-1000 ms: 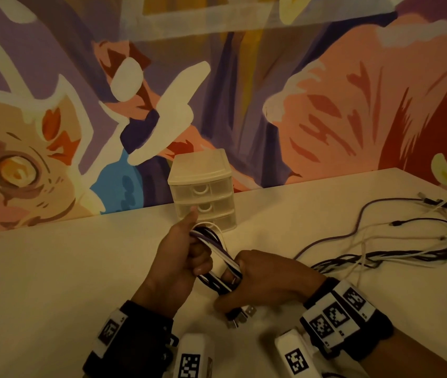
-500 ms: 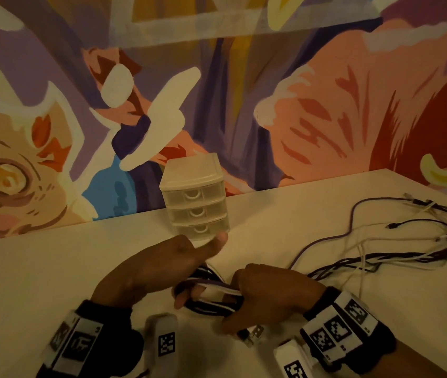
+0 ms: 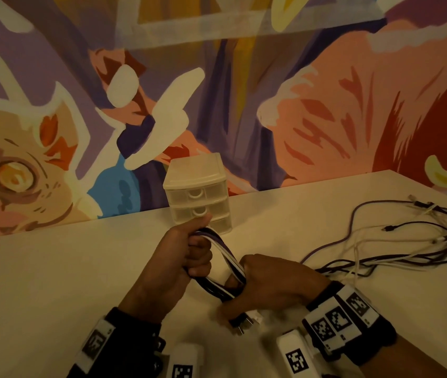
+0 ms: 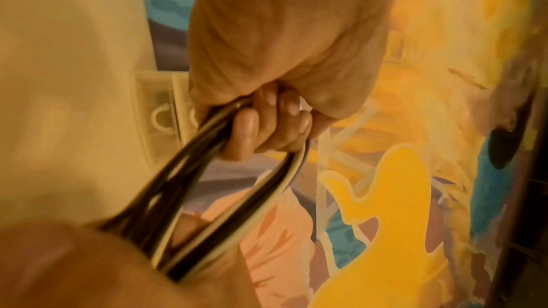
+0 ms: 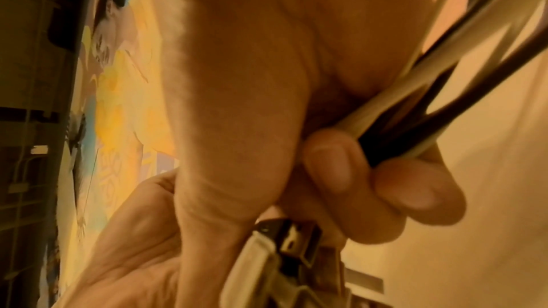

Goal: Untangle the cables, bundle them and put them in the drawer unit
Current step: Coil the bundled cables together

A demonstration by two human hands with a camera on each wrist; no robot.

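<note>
Item: coil (image 3: 223, 264) of dark and white cables, centre of the head view, stretched as a long loop between two hands above the table (image 3: 53, 268). Left hand (image 3: 181, 257): fingers curled tight round the coil's upper end, thumb up, just in front of the drawer unit (image 3: 199, 193); wrist view confirms fingers (image 4: 246, 130) wrapped round the strands. Right hand (image 3: 268, 285): fingers (image 5: 329, 163) curled round the coil's lower end, lower centre, with plugs (image 3: 244, 321) sticking out below the fist. Drawer unit: three closed drawers, centre frame, against the mural (image 3: 326, 105). Loose cables (image 3: 407, 241): tangled heap on the table, right of frame, well apart from the unit.
</note>
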